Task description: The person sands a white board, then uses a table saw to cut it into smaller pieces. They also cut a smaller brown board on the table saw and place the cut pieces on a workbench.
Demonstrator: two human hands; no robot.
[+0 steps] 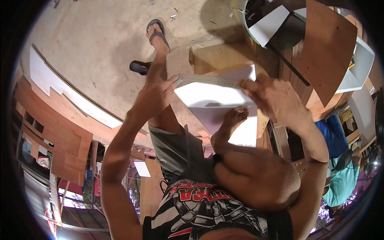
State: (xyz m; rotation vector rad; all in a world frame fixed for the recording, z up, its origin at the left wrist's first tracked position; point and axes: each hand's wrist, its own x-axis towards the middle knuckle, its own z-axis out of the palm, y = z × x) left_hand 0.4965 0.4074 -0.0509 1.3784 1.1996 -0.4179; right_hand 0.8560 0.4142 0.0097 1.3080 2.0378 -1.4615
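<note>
Measuring tape (210,80) lies over white panel (211,94), long axis approx. crosswise, contact unclear. L hand (160,94) grip pinches its L end; R hand (274,96) grip, its R end; both equally nr.

a loose dark sandal (138,67) lies on the concrete floor (100,40). brown wooden sheets (60,130) and a long white panel (39,73) stand left. at right are a brown board (329,48) and a person in a teal shirt (342,182).
</note>
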